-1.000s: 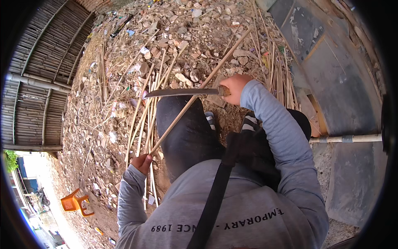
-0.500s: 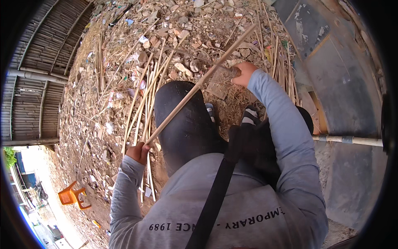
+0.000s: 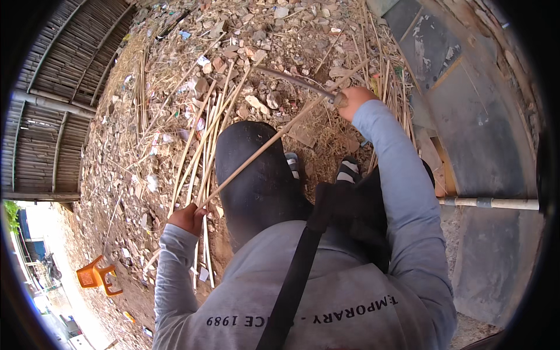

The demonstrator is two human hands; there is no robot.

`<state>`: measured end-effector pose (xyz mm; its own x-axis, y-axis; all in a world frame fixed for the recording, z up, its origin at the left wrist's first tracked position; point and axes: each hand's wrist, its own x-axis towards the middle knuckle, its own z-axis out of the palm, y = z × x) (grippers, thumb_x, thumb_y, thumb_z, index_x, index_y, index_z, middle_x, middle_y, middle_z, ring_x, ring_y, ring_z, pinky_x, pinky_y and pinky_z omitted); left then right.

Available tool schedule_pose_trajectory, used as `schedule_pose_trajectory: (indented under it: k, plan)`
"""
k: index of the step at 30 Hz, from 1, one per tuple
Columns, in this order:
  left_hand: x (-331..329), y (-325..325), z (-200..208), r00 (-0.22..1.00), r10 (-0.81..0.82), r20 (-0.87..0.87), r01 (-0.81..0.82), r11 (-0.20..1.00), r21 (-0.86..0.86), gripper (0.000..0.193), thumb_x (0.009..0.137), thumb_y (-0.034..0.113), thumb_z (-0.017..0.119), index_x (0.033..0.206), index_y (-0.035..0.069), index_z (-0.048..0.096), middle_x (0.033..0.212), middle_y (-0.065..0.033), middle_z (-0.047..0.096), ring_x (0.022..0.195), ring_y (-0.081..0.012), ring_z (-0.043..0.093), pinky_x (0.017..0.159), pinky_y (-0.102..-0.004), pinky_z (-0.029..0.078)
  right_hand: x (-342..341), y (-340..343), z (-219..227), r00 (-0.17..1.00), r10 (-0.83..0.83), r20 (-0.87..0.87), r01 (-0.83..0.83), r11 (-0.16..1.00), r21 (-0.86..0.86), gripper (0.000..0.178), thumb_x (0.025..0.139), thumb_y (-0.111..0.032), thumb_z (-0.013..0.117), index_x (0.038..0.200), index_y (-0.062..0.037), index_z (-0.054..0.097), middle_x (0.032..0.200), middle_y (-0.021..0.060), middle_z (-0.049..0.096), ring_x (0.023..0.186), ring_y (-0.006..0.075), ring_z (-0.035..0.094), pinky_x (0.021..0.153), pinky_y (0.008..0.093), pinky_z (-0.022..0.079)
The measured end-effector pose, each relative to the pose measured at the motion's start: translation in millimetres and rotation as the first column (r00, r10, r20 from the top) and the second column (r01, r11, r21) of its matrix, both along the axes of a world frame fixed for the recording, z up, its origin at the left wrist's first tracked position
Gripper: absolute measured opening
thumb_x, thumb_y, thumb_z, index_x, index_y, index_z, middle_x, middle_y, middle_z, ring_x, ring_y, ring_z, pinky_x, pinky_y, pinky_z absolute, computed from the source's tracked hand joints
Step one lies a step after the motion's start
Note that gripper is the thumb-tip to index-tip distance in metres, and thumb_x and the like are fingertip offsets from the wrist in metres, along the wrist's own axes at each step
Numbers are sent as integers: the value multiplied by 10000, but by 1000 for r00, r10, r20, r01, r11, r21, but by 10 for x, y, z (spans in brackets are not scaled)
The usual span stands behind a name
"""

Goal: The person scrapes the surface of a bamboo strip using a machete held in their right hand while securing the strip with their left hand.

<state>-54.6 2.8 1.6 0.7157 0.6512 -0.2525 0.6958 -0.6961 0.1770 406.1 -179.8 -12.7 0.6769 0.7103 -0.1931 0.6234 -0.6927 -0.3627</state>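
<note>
A long, thin bamboo strip (image 3: 256, 154) runs slantwise across my covered left knee. My left hand (image 3: 188, 219) is closed round its near end. My right hand (image 3: 356, 102) grips the handle of a knife with a long, dark, slightly curved blade (image 3: 294, 79). That blade points left over the rubble, and its base crosses or meets the strip just beside my right hand; I cannot tell whether they touch. Several pale split strips (image 3: 201, 146) lie on the ground left of my knee, partly behind my left hand.
Stones, dry straw and litter (image 3: 262, 49) cover the ground. More sticks (image 3: 394, 96) lie at the right, beside grey sheet panels (image 3: 490, 122). A pale pole (image 3: 501, 203) juts in from the right. Far left are a bamboo-slat wall (image 3: 44, 140) and an orange plastic chair (image 3: 96, 275).
The strip's far end has dropped lower and to the right. The knife blade, blurred before, now shows plainly. My left hand has shifted slightly left.
</note>
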Motion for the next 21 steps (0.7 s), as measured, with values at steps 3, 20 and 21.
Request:
schedule_pose_trajectory:
  k: [3, 20, 21]
  plan:
    - [-90, 44, -6, 1000, -10, 5, 10, 996, -86, 392, 933, 418, 490, 834, 56, 604, 623, -211, 581, 631, -435, 585, 586, -488, 454, -439, 42, 75, 987, 159, 0, -159, 987, 20, 237, 765, -231, 633, 958, -99, 667, 859, 178, 662, 823, 346, 642, 757, 417, 507]
    - [-8, 8, -126, 996, 49, 74, -39, 989, -143, 519, 924, 515, 433, 821, 37, 609, 618, -210, 570, 605, -426, 581, 568, -477, 444, 64, 2, -284, 996, -19, -83, 32, 986, 163, 283, 717, -250, 663, 930, -63, 669, 830, 175, 666, 797, 335, 646, 750, 395, 510]
    - [5, -6, -82, 997, 49, 52, -41, 989, -142, 535, 927, 531, 411, 828, 45, 611, 626, -220, 570, 617, -436, 580, 569, -485, 440, 72, -19, -209, 993, -54, -107, 70, 987, 146, 303, 702, -255, 676, 931, -56, 661, 832, 171, 665, 799, 329, 645, 739, 395, 504]
